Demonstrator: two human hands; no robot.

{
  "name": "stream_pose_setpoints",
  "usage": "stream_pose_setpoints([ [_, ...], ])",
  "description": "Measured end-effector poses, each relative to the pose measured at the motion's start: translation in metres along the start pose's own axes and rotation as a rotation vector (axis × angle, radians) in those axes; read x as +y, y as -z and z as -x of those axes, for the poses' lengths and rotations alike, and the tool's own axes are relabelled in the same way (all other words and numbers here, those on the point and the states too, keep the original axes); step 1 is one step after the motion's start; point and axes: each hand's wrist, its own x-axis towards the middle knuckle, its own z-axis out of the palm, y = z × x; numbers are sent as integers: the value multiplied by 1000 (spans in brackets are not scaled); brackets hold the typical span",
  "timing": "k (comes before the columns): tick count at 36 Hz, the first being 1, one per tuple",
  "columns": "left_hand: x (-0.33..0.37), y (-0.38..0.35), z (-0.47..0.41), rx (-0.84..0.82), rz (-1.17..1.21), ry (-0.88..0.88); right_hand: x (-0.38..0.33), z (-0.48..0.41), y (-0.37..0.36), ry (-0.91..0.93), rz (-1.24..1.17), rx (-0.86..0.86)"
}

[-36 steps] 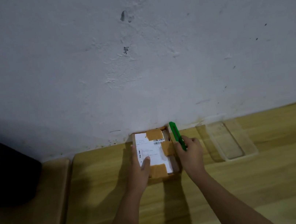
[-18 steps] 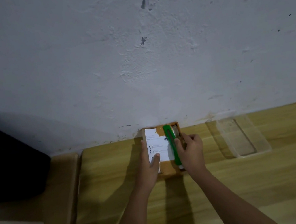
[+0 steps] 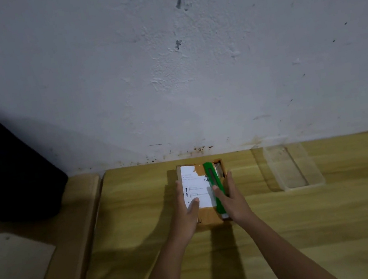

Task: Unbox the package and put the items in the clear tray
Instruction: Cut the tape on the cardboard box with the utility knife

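Note:
A small brown cardboard package (image 3: 207, 215) with a white shipping label and tape patches lies on the wooden table near the wall. My left hand (image 3: 188, 212) presses on its left side, thumb on the label. My right hand (image 3: 231, 198) holds a green utility knife (image 3: 215, 187) lying lengthwise along the package's top right part. At the far right edge of the package a gap shows something grey inside. The clear tray (image 3: 304, 184) stands to the right, apart from the package, with nothing visible in it.
The white wall rises just behind the table (image 3: 334, 224). A black object (image 3: 4, 171) sits at the left on a lower wooden surface, with a pale board (image 3: 12, 272) in front of it.
The green knife has come from the package's far right edge onto its top and slid toward me along it. My left hand stays on the package.

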Motion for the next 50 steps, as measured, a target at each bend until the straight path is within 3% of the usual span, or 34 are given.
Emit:
stream_pose_setpoints([
  [12,-20,-61,123,46,23,26,55,123,43,-43,-16,-32],
  [16,-28,-69,152,55,27,2,61,150,53,4,124,-54],
  [19,-39,-75,174,202,-68,16,66,157,55,0,223,-90],
  [23,-34,-97,213,551,-278,53,69,158,59,19,367,-96],
  [25,-26,-110,226,622,-265,91,69,155,62,42,444,-91],
  [31,-22,-119,222,647,-101,118,66,143,77,112,577,-99],
  [36,-33,-93,199,546,-108,51,69,134,92,115,445,21],
  [42,-23,-43,150,396,-149,35,60,129,101,108,299,-143],
  [45,-18,-26,129,443,-220,94,55,130,101,86,381,-216],
  [50,-10,-40,136,530,-196,77,52,137,96,129,293,-120],
])
